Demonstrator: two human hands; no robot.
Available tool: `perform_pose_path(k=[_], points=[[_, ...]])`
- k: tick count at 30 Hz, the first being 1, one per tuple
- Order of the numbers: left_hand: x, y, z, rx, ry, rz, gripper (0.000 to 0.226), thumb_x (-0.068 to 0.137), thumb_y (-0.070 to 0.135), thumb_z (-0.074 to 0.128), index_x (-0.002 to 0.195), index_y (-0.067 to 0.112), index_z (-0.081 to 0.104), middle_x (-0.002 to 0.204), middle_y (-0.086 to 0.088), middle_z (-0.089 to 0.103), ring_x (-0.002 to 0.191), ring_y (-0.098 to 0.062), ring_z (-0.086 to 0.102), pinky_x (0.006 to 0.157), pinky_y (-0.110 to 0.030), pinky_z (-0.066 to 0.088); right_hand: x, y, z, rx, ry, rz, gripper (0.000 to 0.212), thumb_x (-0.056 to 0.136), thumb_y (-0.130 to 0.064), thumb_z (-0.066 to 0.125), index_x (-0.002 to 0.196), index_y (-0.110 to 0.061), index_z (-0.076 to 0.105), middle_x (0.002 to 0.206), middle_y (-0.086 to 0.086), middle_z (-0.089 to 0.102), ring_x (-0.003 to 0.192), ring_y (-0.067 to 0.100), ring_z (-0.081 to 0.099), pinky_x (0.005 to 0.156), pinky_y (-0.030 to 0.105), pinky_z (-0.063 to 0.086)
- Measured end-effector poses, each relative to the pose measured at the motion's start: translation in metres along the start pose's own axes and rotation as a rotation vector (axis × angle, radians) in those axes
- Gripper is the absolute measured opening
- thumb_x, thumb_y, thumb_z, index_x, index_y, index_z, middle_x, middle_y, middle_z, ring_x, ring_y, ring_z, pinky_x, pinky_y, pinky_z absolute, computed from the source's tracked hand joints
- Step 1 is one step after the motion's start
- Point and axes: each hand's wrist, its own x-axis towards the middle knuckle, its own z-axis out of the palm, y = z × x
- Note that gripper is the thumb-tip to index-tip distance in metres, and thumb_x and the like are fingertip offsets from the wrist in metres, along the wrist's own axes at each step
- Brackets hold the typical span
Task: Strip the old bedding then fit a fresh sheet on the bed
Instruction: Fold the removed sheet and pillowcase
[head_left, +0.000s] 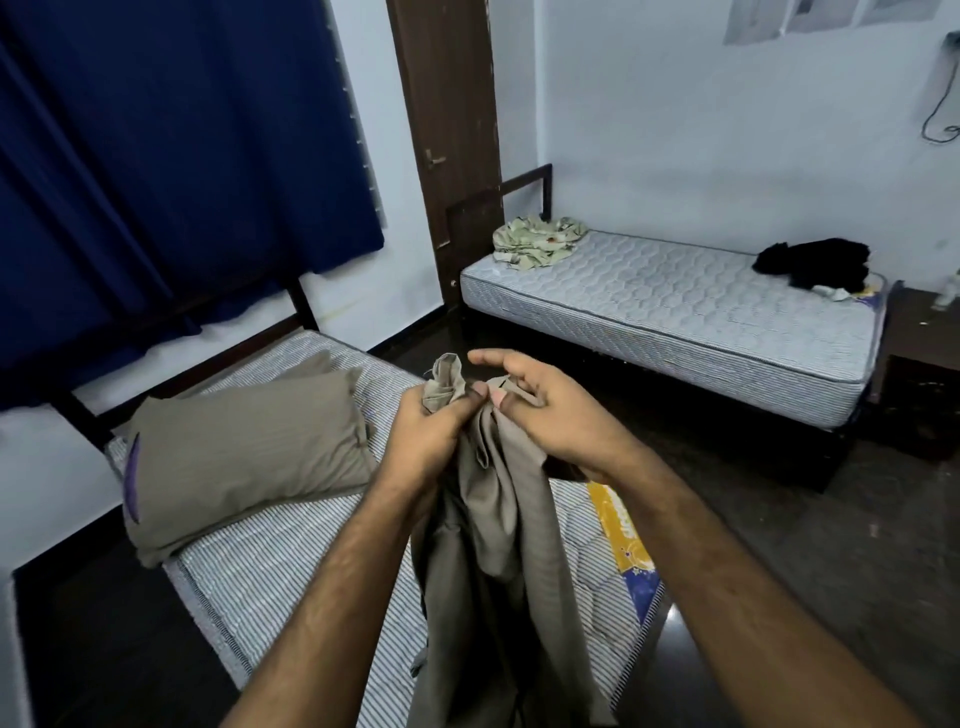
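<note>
We see two beds. The taupe sheet (498, 519) hangs at lower centre, its lower end cut off by the frame edge. Our left hand (431, 431) clutches its bunched top; our right hand (545, 415) pinches the fabric beside it. One pillow (239, 457) lies on the striped mattress (291, 571).

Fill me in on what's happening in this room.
A person is handling a taupe sheet over the near bed. The left hand grips a bunched edge, and the right hand pinches the cloth beside it. The striped mattress is bare except for a pillow at its head. The far bed is also bare, with crumpled cloth and a black heap on it.
</note>
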Motion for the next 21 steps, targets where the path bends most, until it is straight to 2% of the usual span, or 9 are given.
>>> perform_pose_path(k=[1,3,5,8,10,12,14,17,21], points=[[-0.002,0.003,0.000,-0.019,-0.035,-0.005,0.006,0.093,0.007,0.070,0.090,0.007,0.076,0.092,-0.018,0.076,0.083,-0.027,0.072,0.081,-0.038,0.058,-0.002,-0.002,-0.005,0.006,-0.074,0.024,0.039,0.098,-0.007,0.055,0.132,-0.025,0.062,0.124,-0.009,0.069,0.119,0.005,0.062,0.109,0.028,0.044],[-0.004,0.004,0.000,-0.031,-0.100,-0.008,0.010,0.094,0.005,0.067,0.092,0.006,0.077,0.091,-0.018,0.076,0.083,-0.025,0.071,0.082,-0.034,0.056,-0.003,-0.002,-0.013,-0.113,-0.131,0.064,0.026,0.094,-0.017,0.057,0.116,-0.021,0.069,0.108,-0.003,0.074,0.106,0.011,0.068,0.099,0.033,0.051],[-0.006,0.004,0.000,-0.006,-0.134,0.013,0.013,0.095,0.008,0.067,0.100,-0.001,0.073,0.094,-0.019,0.075,0.086,-0.025,0.070,0.084,-0.034,0.055,-0.002,0.000,-0.017,-0.274,-0.054,0.070,0.016,0.091,-0.017,0.060,0.102,-0.020,0.072,0.093,-0.003,0.075,0.093,0.011,0.070,0.089,0.036,0.054],[-0.009,-0.003,-0.007,0.093,-0.184,0.113,0.026,0.093,0.017,0.073,0.109,-0.003,0.066,0.096,-0.013,0.072,0.089,-0.018,0.067,0.083,-0.030,0.055,-0.001,0.002,-0.017,-0.354,0.155,0.016,0.022,0.090,-0.006,0.058,0.092,-0.021,0.073,0.087,-0.007,0.075,0.086,0.004,0.069,0.083,0.030,0.054],[-0.013,-0.010,-0.014,0.108,-0.250,0.123,0.037,0.084,0.018,0.079,0.111,-0.001,0.063,0.096,-0.011,0.070,0.089,-0.019,0.065,0.082,-0.031,0.054,0.000,0.007,-0.017,-0.233,0.280,0.017,0.024,0.087,-0.007,0.054,0.090,-0.022,0.072,0.087,-0.008,0.075,0.085,0.005,0.069,0.084,0.033,0.055],[-0.017,-0.018,-0.016,0.134,-0.359,0.126,0.045,0.076,0.011,0.083,0.113,-0.003,0.062,0.097,-0.012,0.068,0.090,-0.020,0.063,0.083,-0.032,0.053,0.002,0.010,-0.016,-0.030,0.358,0.027,0.021,0.089,-0.011,0.054,0.088,-0.023,0.072,0.084,-0.005,0.075,0.083,0.009,0.069,0.081,0.038,0.054],[-0.020,-0.027,-0.013,0.162,-0.427,0.147,0.052,0.069,0.003,0.087,0.114,-0.004,0.062,0.100,-0.011,0.068,0.094,-0.019,0.063,0.086,-0.033,0.053,0.005,0.006,-0.015,0.208,0.409,0.035,0.022,0.095,-0.006,0.056,0.089,-0.019,0.072,0.083,-0.002,0.074,0.082,0.010,0.067,0.079,0.034,0.052],[-0.029,-0.030,-0.001,0.123,-0.350,0.170,0.053,0.068,-0.002,0.089,0.115,0.003,0.065,0.101,-0.009,0.072,0.095,-0.018,0.066,0.088,-0.035,0.055,0.008,-0.004,-0.014,0.425,0.444,0.041,0.023,0.099,-0.001,0.057,0.090,-0.017,0.071,0.079,-0.003,0.072,0.077,0.007,0.065,0.075,0.024,0.050],[-0.040,-0.026,0.005,0.090,-0.230,0.274,0.036,0.078,0.004,0.086,0.111,0.012,0.073,0.101,-0.012,0.075,0.092,-0.016,0.069,0.085,-0.036,0.057,0.014,-0.006,-0.018,0.426,0.495,0.051,0.019,0.100,-0.003,0.055,0.092,-0.014,0.069,0.075,-0.006,0.070,0.071,0.002,0.062,0.068,0.017,0.048]])
